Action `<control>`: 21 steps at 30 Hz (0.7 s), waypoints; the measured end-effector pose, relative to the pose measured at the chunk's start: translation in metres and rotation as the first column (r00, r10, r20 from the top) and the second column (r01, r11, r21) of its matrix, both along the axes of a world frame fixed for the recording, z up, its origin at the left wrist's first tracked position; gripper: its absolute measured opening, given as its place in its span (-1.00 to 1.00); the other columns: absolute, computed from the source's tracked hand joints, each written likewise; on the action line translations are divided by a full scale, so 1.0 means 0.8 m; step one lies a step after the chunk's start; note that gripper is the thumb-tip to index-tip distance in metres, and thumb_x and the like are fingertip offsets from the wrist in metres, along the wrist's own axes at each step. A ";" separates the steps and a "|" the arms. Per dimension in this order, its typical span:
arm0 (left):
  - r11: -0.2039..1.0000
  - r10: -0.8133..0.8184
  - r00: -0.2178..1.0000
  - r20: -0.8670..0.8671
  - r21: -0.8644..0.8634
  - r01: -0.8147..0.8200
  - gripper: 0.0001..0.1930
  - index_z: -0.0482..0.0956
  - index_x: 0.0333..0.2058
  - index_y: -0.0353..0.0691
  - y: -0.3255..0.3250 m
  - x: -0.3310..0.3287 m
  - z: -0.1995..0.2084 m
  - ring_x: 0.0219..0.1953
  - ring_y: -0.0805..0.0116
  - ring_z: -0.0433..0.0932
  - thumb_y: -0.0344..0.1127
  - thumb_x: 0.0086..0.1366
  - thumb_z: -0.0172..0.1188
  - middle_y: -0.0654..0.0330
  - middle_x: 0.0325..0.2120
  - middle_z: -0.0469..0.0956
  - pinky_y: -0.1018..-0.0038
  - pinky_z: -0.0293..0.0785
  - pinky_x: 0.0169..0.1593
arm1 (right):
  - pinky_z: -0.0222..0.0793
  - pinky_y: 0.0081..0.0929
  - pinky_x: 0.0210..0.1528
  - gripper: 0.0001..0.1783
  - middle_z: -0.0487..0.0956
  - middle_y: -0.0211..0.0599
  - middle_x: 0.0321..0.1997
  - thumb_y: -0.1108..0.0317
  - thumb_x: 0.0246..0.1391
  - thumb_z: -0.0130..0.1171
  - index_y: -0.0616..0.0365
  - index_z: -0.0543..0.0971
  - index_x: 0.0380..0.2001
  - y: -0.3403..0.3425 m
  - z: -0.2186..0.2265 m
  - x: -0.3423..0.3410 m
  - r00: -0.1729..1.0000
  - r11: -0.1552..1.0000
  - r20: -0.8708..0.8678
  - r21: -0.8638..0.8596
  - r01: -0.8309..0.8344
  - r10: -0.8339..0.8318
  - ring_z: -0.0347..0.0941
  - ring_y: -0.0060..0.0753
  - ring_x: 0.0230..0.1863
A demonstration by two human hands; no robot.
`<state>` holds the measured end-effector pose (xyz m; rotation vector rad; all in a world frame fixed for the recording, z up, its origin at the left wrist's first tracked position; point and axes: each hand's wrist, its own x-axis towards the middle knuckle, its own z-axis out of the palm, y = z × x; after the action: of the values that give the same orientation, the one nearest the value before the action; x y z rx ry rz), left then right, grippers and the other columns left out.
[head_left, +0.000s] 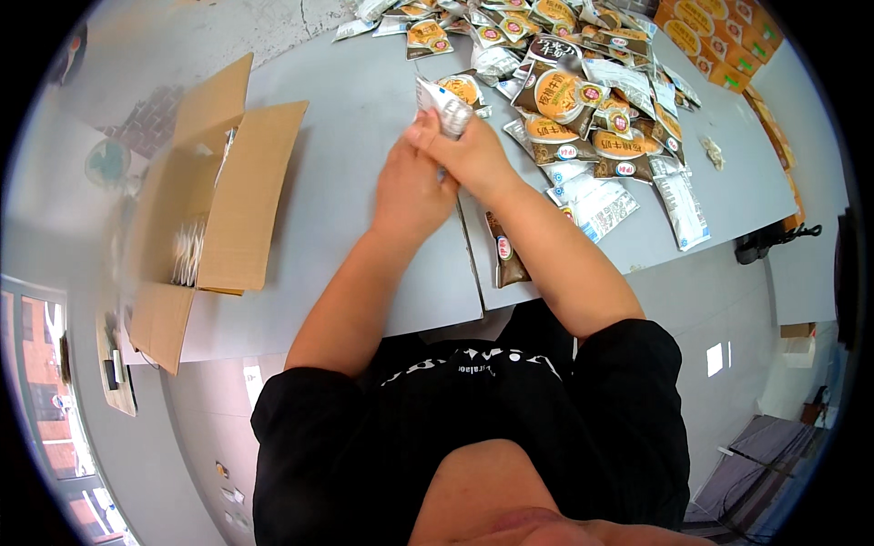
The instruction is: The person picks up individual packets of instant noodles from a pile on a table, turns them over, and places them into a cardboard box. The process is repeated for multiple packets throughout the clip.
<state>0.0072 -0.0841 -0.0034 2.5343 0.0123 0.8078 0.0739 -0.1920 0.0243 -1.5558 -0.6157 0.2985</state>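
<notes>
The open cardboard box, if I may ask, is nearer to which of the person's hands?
The left. The left hand is to the right of the open cardboard box, apart from it; the right hand is farther right, beyond the left hand.

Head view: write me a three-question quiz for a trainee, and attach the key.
1. True or false: the brown, rectangular cardboard box has its flaps open.
2. Multiple choice: what does the right hand hold? A) a roll of clear tape; B) a white-sided flat pouch; C) a red-handled knife.
3. Fill in the blank: most of the heap of brown, orange and white rectangular pouches lies to the ____ of the right hand.

Key: 1. True; 2. B; 3. right.
</notes>
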 end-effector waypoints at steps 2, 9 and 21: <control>0.990 -0.075 0.993 0.095 0.130 0.062 -0.42 0.34 0.15 -0.30 -0.017 -0.004 0.007 0.05 0.00 0.44 -0.40 0.11 0.21 -0.06 -0.03 0.49 0.31 0.35 0.12 | 0.43 -0.51 -0.24 -0.50 0.61 -0.29 -0.24 0.12 0.04 0.29 0.32 0.53 -0.10 -0.001 -0.019 0.018 0.986 0.975 -0.156 0.203 0.086 -0.054 0.50 -0.51 -0.28; 0.858 0.053 0.969 0.240 -0.507 0.079 -0.47 0.33 0.13 -0.40 0.014 -0.003 0.005 0.10 0.20 0.42 -0.19 0.28 0.18 0.00 0.01 0.48 0.36 0.35 0.13 | 0.49 -0.52 -0.24 -0.68 0.63 -0.28 -0.23 0.31 0.09 0.25 0.27 0.57 -0.13 -0.004 -0.013 0.026 0.910 0.816 -0.394 0.564 0.126 0.132 0.57 -0.47 -0.27; 0.672 -0.263 0.929 -0.260 -0.740 -0.017 -0.51 0.59 -0.23 -0.32 0.012 -0.017 0.017 -0.38 0.43 0.56 0.10 0.27 0.18 0.20 -0.39 0.62 0.43 0.47 -0.31 | 0.47 -0.53 -0.21 -0.63 0.60 -0.29 -0.22 0.22 0.11 0.23 0.25 0.53 -0.11 -0.003 -0.011 0.014 0.965 0.927 -0.234 0.374 -0.020 0.116 0.53 -0.50 -0.27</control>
<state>-0.0063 -0.0749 0.0101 1.8229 0.2319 0.1947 0.0852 -0.1948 0.0158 -1.1127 -0.4925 0.4024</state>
